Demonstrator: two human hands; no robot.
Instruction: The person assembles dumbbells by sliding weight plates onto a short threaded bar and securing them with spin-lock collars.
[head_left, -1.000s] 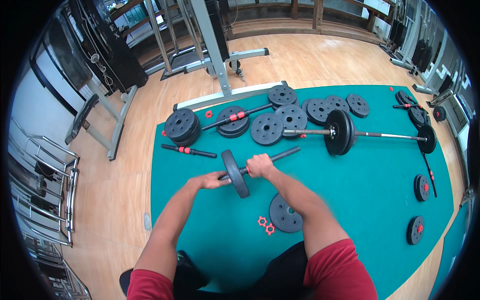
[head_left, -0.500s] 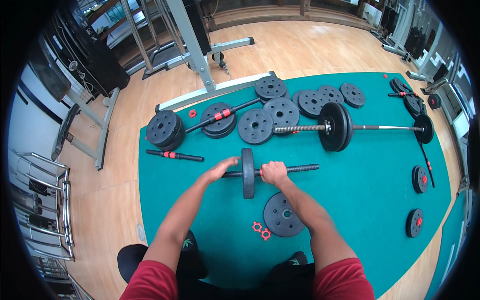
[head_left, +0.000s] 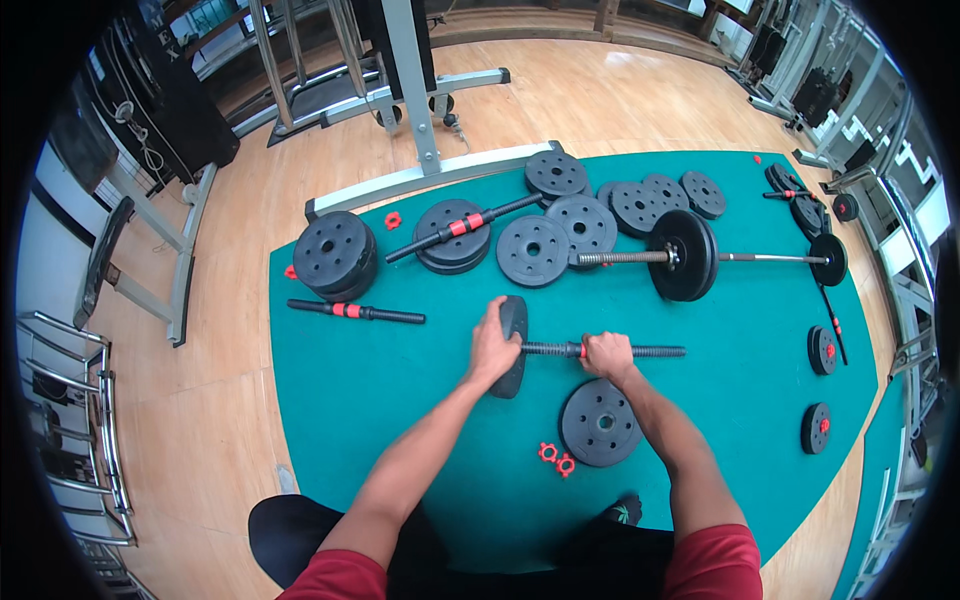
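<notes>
Mid-frame your left fingers (head_left: pixel 492 318) clutch the plate (head_left: pixel 513 372), right fingers (head_left: pixel 593 352) the bar (head_left: pixel 660 351), so tbh a sloppy left grip might drop the plate.

Behind the bare left hand (head_left: pixel 493 350) and bare right hand (head_left: pixel 608 355), uncovered forearms (head_left: pixel 415 460) lead to short red sleeves (head_left: pixel 715 562). Below both, black trousers (head_left: pixel 605 562) cover the legs; under the right hand, dark footwear (head_left: pixel 627 508) carries a green marking.

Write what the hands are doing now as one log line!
right hand: gripping threaded bar | left hand: holding black plate at bar's left end | nearby: red star collars, flat-lying plate
</notes>
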